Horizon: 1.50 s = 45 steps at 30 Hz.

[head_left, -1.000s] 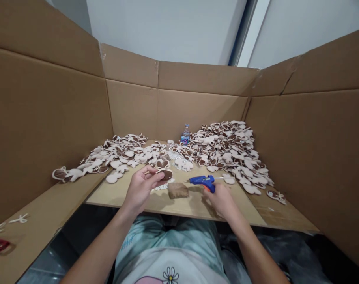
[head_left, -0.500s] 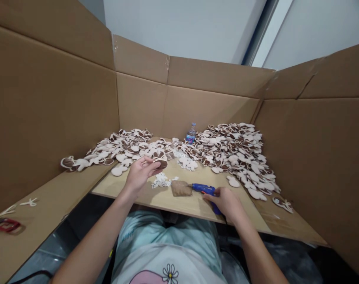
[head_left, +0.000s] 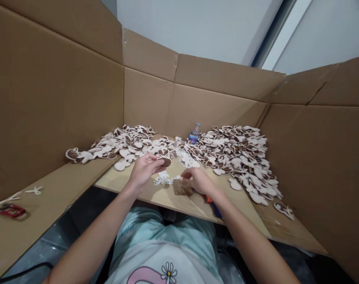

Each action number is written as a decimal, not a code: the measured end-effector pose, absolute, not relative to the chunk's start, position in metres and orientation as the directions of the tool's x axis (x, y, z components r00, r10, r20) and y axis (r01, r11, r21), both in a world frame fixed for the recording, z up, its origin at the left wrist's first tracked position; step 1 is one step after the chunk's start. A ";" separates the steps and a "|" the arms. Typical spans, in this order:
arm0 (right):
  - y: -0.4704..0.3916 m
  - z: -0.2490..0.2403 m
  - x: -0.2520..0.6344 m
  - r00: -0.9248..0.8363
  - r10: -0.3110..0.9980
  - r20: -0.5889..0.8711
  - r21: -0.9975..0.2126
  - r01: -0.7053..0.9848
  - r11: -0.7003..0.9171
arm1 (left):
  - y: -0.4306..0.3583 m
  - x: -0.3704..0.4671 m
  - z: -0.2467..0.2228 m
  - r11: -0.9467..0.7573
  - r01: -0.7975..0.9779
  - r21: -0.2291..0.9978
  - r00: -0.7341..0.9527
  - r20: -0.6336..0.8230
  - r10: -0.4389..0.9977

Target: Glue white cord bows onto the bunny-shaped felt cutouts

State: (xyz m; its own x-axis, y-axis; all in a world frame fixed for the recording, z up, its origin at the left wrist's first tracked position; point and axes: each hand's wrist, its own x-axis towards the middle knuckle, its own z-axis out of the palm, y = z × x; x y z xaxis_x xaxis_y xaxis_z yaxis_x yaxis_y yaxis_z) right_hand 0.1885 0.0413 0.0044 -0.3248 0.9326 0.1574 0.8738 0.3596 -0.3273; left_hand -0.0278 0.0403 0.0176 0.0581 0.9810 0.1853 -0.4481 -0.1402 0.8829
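Between the fingertips of my left hand (head_left: 144,169) is a brown felt piece (head_left: 165,160) with a pale string bow, held above the board. My right hand (head_left: 196,179) reaches over a brown square pad (head_left: 182,187), fingers bent down beside a small heap of white cut-outs (head_left: 163,178); whether its fingertips hold anything is too small to tell. A blue glue gun (head_left: 217,210) lies on the board, mostly hidden under my right wrist.
Piles of white and brown felt pieces (head_left: 241,152) stand at the back left and right. A water bottle (head_left: 195,133) is between them. Red clippers (head_left: 10,210) lie at far left. Cardboard walls (head_left: 221,79) enclose the board (head_left: 146,193).
My right hand has let go of the glue gun and moved left and forward over the pad. My left hand still holds the brown piece. The view has shifted slightly.
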 end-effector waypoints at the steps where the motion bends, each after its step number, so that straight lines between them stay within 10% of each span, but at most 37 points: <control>1: 0.055 0.003 0.181 -0.355 0.926 0.128 -0.309 0.873 0.377 | 0.040 -0.028 0.018 -0.136 -0.450 0.883 0.056 0.180 0.982; 12: 0.113 -0.014 0.147 -0.441 0.875 -0.199 -0.178 0.894 0.410 | 0.038 -0.026 0.018 -0.126 -0.401 0.907 0.051 0.159 0.986; 26: 0.109 -0.003 0.159 -0.496 0.867 -0.046 -0.227 0.850 0.475 | 0.038 -0.022 0.014 -0.186 -0.398 0.898 0.012 0.208 0.978; 45: 0.128 -0.009 0.130 -0.484 0.818 -0.310 -0.090 0.872 0.482 | 0.036 -0.022 0.020 -0.194 -0.413 0.890 0.000 0.213 0.977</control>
